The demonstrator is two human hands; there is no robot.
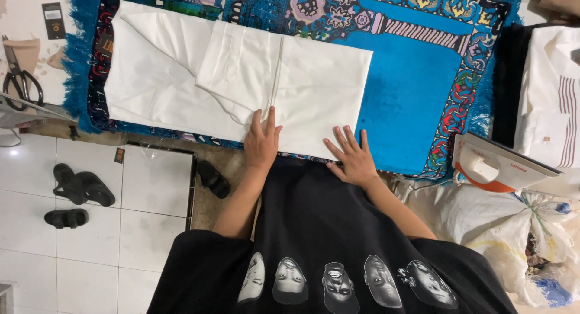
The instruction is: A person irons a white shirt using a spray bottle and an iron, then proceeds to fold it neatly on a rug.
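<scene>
Blue rug [411, 66]; white tiled floor [90, 229]

Labels and bags around the ironing mat

A small dark rectangular tag [54, 20] lies far left, beyond the scissors. A tiny brown label [119, 154] sits at the tile's edge, near left. A bulging white sack [513, 229] slumps near right, under the iron.

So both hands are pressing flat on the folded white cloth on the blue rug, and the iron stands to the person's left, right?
Not quite. The head view shows the iron to the person's right. Left hand and right hand do press flat on the folded white cloth on the blue rug.
</scene>
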